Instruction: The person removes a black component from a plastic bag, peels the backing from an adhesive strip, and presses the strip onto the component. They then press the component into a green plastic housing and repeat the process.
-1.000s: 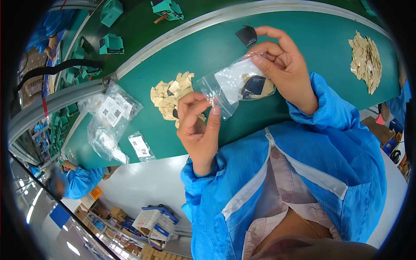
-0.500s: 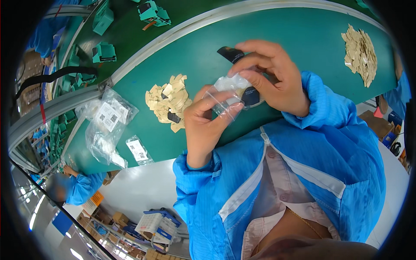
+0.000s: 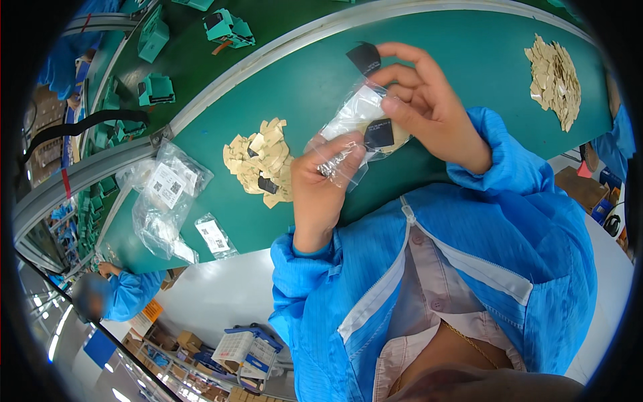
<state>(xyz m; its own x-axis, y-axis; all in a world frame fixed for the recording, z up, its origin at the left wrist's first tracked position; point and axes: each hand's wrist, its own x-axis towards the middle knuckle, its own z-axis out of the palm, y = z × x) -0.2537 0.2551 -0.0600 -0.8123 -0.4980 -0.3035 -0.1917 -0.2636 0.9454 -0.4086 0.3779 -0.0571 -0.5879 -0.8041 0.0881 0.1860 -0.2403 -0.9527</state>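
My left hand pinches the lower end of a clear plastic bag between thumb and fingers. My right hand is at the bag's upper right edge, thumb against the plastic and fingers curled behind it. A small black label with faint print sticks out at its index fingertip; whether it is gripped or clings there, I cannot tell. Another black label, with tan backing around it, shows at the bag's right side; whether it lies inside is unclear. Left of my left hand lies a heap of tan-backed pieces, a few black sides showing.
A second tan heap lies far right on the green table. Clear bags with white labels and a small labelled packet lie at left. Beyond the metal rail, green boxes stand on a belt. Another person is at lower left.
The black label at my right index finger has risen, and that hand has opened up slightly. The bag is stretched out longer between my hands. Green boxes on the belt have shifted left.
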